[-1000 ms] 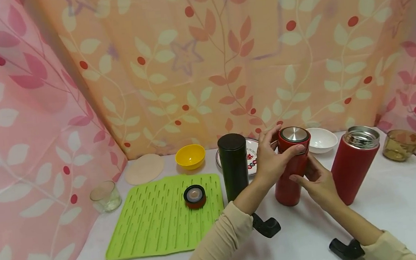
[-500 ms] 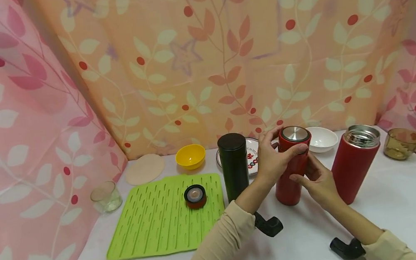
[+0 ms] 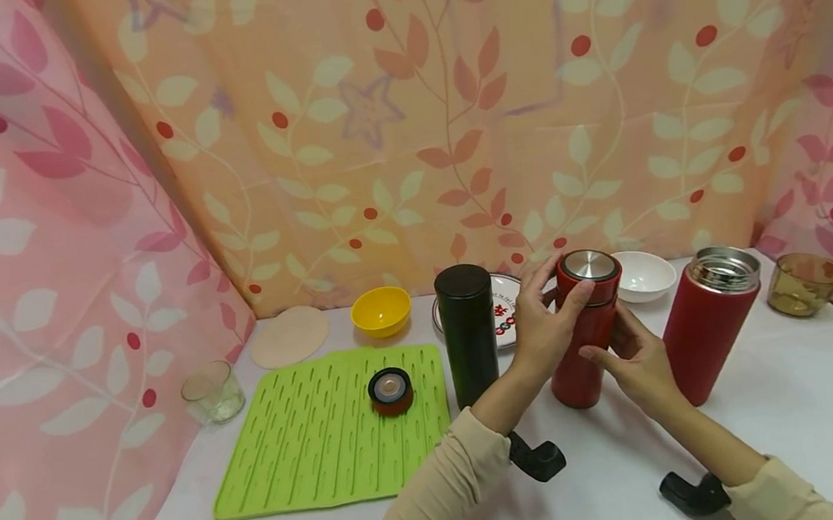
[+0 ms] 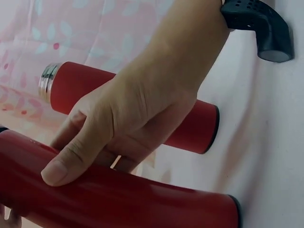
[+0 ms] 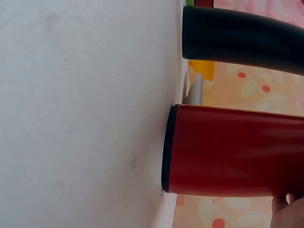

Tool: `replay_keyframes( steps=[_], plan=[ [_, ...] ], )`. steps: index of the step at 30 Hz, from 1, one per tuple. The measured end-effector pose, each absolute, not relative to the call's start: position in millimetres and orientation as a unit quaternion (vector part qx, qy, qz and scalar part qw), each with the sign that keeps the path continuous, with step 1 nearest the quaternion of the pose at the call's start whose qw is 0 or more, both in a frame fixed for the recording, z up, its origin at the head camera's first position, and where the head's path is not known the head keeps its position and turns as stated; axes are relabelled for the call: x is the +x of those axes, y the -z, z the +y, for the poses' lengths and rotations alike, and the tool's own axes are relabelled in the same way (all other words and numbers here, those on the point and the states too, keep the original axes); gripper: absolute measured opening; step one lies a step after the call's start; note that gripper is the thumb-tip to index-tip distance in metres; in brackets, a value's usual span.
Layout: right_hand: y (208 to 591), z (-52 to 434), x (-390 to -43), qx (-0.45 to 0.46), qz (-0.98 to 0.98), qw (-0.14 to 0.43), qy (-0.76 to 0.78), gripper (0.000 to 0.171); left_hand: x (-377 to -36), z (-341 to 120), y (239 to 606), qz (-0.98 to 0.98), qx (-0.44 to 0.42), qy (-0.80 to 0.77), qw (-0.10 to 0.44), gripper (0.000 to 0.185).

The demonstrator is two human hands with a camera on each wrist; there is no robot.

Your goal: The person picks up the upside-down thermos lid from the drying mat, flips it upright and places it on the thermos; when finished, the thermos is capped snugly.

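A red flask [image 3: 583, 361] with a steel-topped lid [image 3: 589, 267] stands upright on the white table [image 3: 816, 422], right of centre. My left hand [image 3: 564, 286] grips the lid from the left, thumb across its front and fingers behind. My right hand [image 3: 608, 338] holds the flask body from the right, thumb on the front. The left wrist view shows the right hand [image 4: 133, 118] wrapped on the red flask [image 4: 118, 199]. In the right wrist view, the red flask's base [image 5: 228, 152] rests on the table.
A black flask [image 3: 468, 330] stands just left of the held one, and an open red flask [image 3: 709, 324] just right. A green mat [image 3: 314, 446] carries a loose lid [image 3: 390, 390]. Yellow bowl [image 3: 380, 310], plate [image 3: 502, 306], white bowl [image 3: 644, 275], amber bowl [image 3: 803, 283] and glass [image 3: 211, 392] line the edges.
My left thumb has drawn back leftward across the lid's front. The flask and my right hand stay where they were.
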State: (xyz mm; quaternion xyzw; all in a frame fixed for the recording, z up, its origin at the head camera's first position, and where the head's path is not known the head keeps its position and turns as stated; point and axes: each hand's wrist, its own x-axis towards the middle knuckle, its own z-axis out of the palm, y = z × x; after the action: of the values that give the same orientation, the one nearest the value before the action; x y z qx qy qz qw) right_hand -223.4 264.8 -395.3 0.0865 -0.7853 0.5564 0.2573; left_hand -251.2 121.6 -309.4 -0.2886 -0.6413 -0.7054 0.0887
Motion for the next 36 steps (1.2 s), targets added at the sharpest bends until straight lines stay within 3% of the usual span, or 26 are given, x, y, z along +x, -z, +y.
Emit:
replay_keyframes(
  steps=[8, 19, 28, 36],
  plan=[
    [397.0, 264.6, -222.1, 0.079, -0.794, 0.254, -0.547, 0.079, -259.7, 135.4, 322.3, -0.645, -0.267, 0.708, 0.112, 0.063],
    [396.8, 264.5, -222.6, 0.082, -0.787, 0.253, -0.556, 0.078, -261.4, 128.5, 326.5, -0.629, -0.299, 0.714, 0.078, 0.053],
    [396.1, 264.8, -222.4, 0.081, -0.793, 0.248, -0.551, 0.079, -256.4, 133.6, 322.2, -0.638, -0.271, 0.712, 0.114, 0.067],
    [395.1, 263.3, -222.8, 0.091, -0.786, 0.254, -0.556, 0.079, -259.8, 130.6, 323.3, -0.606, -0.292, 0.736, 0.080, 0.054]
  ],
)
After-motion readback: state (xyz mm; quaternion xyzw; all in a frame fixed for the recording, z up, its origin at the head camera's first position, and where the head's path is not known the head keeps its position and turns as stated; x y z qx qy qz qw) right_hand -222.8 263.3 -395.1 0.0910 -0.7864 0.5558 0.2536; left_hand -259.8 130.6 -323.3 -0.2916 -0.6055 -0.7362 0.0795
